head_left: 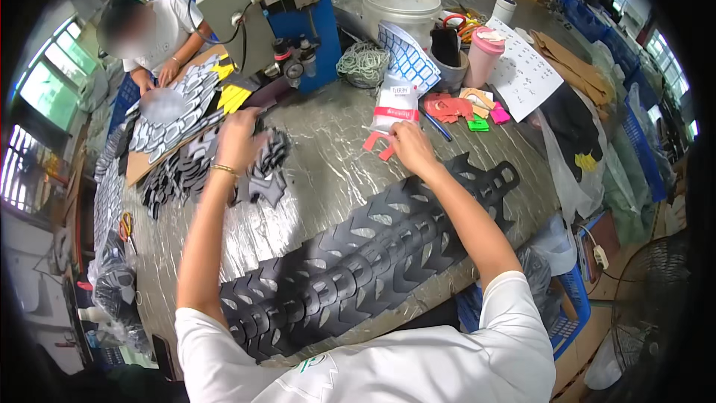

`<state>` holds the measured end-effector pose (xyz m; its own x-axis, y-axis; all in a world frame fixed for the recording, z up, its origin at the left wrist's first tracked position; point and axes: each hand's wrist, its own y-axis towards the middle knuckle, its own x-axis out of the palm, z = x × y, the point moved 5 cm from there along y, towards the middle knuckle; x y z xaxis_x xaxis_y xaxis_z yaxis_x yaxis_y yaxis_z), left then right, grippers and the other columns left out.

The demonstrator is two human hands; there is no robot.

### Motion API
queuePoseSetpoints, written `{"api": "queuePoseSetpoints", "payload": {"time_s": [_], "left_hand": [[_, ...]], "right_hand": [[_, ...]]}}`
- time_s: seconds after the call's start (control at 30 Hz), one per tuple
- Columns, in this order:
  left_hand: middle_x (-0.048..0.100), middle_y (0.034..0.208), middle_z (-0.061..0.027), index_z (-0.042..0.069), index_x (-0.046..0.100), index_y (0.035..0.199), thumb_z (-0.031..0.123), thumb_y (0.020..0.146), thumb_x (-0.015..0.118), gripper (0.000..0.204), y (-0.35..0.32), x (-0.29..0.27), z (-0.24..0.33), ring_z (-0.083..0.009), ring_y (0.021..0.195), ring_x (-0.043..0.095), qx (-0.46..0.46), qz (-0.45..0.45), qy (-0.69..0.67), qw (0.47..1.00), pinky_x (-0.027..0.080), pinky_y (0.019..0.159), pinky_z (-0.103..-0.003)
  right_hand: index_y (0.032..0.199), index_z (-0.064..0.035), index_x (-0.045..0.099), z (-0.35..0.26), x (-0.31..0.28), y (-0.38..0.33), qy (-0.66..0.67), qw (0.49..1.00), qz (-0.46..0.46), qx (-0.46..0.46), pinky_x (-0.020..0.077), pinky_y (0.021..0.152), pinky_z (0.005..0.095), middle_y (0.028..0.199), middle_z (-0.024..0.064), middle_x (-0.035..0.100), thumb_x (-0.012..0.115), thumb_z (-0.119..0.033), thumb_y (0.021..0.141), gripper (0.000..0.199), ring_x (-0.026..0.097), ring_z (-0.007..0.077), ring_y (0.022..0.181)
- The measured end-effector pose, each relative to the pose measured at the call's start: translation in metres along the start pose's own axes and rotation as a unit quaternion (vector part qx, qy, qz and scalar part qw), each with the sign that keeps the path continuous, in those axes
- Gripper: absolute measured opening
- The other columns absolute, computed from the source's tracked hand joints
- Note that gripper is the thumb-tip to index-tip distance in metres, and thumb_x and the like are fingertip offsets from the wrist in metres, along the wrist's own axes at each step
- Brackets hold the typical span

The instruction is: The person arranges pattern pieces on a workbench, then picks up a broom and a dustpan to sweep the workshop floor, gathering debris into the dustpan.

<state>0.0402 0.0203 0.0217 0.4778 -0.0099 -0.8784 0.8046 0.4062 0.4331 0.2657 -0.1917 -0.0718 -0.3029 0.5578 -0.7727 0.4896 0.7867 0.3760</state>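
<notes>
My right hand (412,148) is at the lower edge of a clear packet with a red band (395,110). Its fingers are drawn together at the end of a small red cut piece (385,152) on the table. Smeared by motion, my left hand (240,140) hovers beside a heap of dark grey cut pieces (195,172), so its fingers are unclear. Black shaped pieces (335,283) lie overlapped in a long row below my hands, slanting up to the right.
A blue-and-grey machine (291,37) stands at the back. Across the table a person (168,37) handles grey-white pieces on cardboard (136,168). A white bucket (403,6), pink cup (486,52), blue pen (438,127) and written sheet (526,75) are at the right. Scissors (127,228) lie left.
</notes>
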Motion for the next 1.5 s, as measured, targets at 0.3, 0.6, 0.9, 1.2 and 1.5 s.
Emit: {"api": "queuePoseSetpoints", "payload": {"time_s": [0.3, 0.6, 0.9, 1.2, 1.5], "left_hand": [[0.05, 0.087, -0.0214, -0.001, 0.052, 0.091, 0.014, 0.067, 0.06, 0.029, -0.011, 0.173, 0.17, -0.0357, 0.08, 0.048, -0.023, 0.085, -0.183, 0.979, 0.04, 0.07, -0.041], [0.051, 0.078, -0.0206, 0.0, 0.051, 0.077, 0.011, 0.067, 0.06, 0.017, -0.009, 0.204, 0.158, -0.0366, 0.073, 0.05, -0.108, 0.082, -0.156, 0.978, 0.041, 0.066, -0.042], [0.057, 0.067, -0.0125, 0.002, 0.049, 0.078, 0.007, 0.068, 0.061, 0.017, -0.024, 0.113, 0.208, -0.0259, 0.065, 0.057, -0.098, 0.064, -0.397, 0.91, 0.044, 0.057, -0.033], [0.051, 0.074, -0.0088, 0.006, 0.051, 0.084, 0.009, 0.072, 0.057, 0.013, -0.038, 0.059, 0.302, -0.0267, 0.068, 0.054, 0.181, 0.09, -0.193, 0.96, 0.045, 0.058, -0.034], [0.056, 0.071, -0.0084, 0.007, 0.053, 0.08, 0.012, 0.073, 0.058, 0.011, -0.04, 0.077, 0.282, -0.0262, 0.065, 0.056, 0.102, 0.043, -0.165, 0.98, 0.044, 0.054, -0.034]], "right_hand": [[0.07, -0.0038, 0.059, 0.002, 0.052, 0.025, -0.277, 0.955, 0.027, -0.102, 0.0435, 0.065, 0.0334, 0.072, 0.0113, 0.057, 0.051, -0.015, 0.065, 0.014, 0.056, 0.0232, 0.074], [0.092, -0.0006, 0.046, -0.027, -0.035, -0.001, -0.153, 0.979, 0.06, -0.121, 0.0428, 0.066, 0.0405, 0.088, 0.0172, 0.052, 0.052, -0.014, 0.073, 0.024, 0.053, 0.0321, 0.08], [0.084, -0.0004, 0.053, 0.006, -0.074, -0.065, 0.21, 0.975, 0.037, 0.056, 0.0362, 0.05, 0.0302, 0.061, 0.0076, 0.052, 0.051, -0.02, 0.08, 0.02, 0.047, 0.0158, 0.052], [0.067, 0.0008, 0.056, 0.016, -0.108, -0.106, 0.343, 0.931, 0.085, 0.091, 0.0254, 0.04, 0.0255, 0.048, -0.003, 0.039, 0.056, -0.02, 0.079, 0.024, 0.033, 0.0045, 0.047], [0.1, 0.0019, 0.05, 0.071, -0.123, -0.039, 0.118, 0.978, 0.171, 0.034, 0.0391, 0.059, 0.0451, 0.077, 0.0207, 0.057, 0.039, -0.022, 0.086, 0.03, 0.052, 0.039, 0.069]]}}
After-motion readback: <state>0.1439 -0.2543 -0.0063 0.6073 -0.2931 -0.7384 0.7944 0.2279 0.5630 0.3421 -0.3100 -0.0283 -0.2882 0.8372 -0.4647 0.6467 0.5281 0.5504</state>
